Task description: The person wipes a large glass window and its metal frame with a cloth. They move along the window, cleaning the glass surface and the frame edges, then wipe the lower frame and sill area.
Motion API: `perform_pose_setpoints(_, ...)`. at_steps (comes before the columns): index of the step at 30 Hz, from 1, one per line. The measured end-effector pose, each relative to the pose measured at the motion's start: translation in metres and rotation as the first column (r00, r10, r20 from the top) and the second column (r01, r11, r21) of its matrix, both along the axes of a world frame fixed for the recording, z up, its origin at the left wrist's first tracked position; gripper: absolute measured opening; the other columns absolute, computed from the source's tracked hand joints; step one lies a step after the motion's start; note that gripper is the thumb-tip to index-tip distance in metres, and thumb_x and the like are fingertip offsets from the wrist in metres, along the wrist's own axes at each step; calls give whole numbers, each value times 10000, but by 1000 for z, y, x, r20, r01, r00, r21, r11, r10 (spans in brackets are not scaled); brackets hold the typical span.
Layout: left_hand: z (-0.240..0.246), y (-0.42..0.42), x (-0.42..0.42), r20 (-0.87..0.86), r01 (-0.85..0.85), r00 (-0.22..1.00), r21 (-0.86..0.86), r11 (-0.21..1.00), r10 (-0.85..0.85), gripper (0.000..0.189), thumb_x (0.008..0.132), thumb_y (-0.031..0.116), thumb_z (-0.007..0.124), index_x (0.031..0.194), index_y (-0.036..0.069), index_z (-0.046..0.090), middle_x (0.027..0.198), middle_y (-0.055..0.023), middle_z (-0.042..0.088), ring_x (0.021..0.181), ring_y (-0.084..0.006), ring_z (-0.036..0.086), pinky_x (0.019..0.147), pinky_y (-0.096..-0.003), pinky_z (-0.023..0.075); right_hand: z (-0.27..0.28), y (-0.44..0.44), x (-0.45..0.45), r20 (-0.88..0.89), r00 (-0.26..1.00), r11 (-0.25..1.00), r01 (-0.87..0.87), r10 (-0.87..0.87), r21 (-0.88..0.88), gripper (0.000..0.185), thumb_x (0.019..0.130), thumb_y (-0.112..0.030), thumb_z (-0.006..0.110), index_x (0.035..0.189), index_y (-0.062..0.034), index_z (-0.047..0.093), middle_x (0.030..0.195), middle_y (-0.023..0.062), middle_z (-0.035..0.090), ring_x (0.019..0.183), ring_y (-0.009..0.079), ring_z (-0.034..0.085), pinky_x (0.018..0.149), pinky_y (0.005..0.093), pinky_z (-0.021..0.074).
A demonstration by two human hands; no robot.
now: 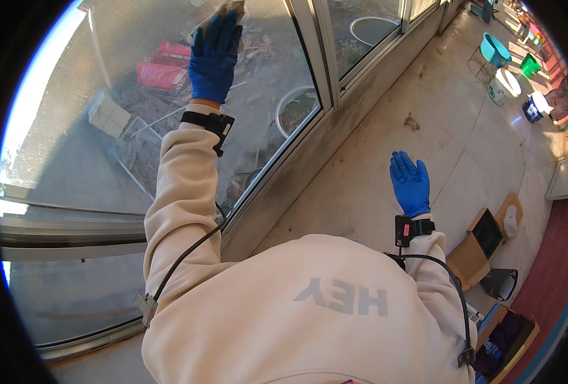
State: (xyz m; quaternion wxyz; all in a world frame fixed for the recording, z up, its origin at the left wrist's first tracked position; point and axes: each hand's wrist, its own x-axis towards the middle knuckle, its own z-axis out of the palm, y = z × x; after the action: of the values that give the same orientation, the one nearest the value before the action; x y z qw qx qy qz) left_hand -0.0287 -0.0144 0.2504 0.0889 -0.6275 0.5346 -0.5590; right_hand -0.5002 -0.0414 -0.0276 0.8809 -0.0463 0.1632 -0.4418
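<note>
My left hand (213,57), in a blue glove, is raised at the upper left with its fingers stretched out. It lies over a greyish cloth (233,6) against a window pane (265,57); the cloth shows past the fingertips and along the fingers, and the rest is hidden. My right hand (410,185), also blue-gloved, is held out over the floor at the right. Nothing is in it, and its palm and fingers are spread. Each wrist carries a black strapped device with a cable.
An aluminium window frame (320,53) stands over a low wall (284,163). On the tiled floor are a turquoise basin (494,50), a white bucket (504,87), a blue-and-white bucket (536,106) and an open cardboard box (466,264). Rubble and red sacks (164,67) show through the glass.
</note>
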Motion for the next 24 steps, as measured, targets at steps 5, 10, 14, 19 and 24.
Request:
perform_pose_setpoints(5,-192,-37,21,-163,233,969,362,902,-185,445,976,208,499,1421,186,491,1556,-7,376,1446,-185,316,1226,-357,160,-15,-5,-37,-44,998,998,46,-45,40,526,1043,-353,386,1393,26,488,1429,206,505,1289,284,526,1139,386,371)
perform_pose_setpoints(10,-331,26,54,-709,460,705,440,771,-16,512,953,154,470,1462,163,427,1565,7,363,1447,-157,311,1219,-355,186,-35,-11,-70,-28,995,995,97,-96,39,537,1034,-385,403,1360,24,526,1392,214,540,1251,285,561,1101,384,414)
perform_pose_setpoints(14,-281,62,45,-435,323,896,498,805,-90,511,974,151,425,1485,168,403,1576,9,348,1462,-140,284,1223,-345,130,-30,-27,-72,-169,973,961,187,-154,201,519,1021,-381,406,1327,5,570,1367,188,572,1240,274,572,1107,386,403)
perform_pose_setpoints(19,-159,15,20,-367,101,930,313,944,22,543,976,184,473,1509,179,370,1595,6,312,1486,-166,243,1228,-360,111,10,-88,-20,14,993,991,113,-114,66,503,1024,-357,412,1321,18,568,1373,196,564,1234,287,577,1118,397,399)
perform_pose_setpoints(24,-215,-64,18,-227,120,973,399,909,-30,563,983,144,418,1533,130,301,1614,10,262,1488,-161,224,1246,-353,96,67,-148,48,125,991,996,61,-54,-59,487,1033,-303,404,1368,35,510,1410,199,526,1281,278,538,1154,407,361)
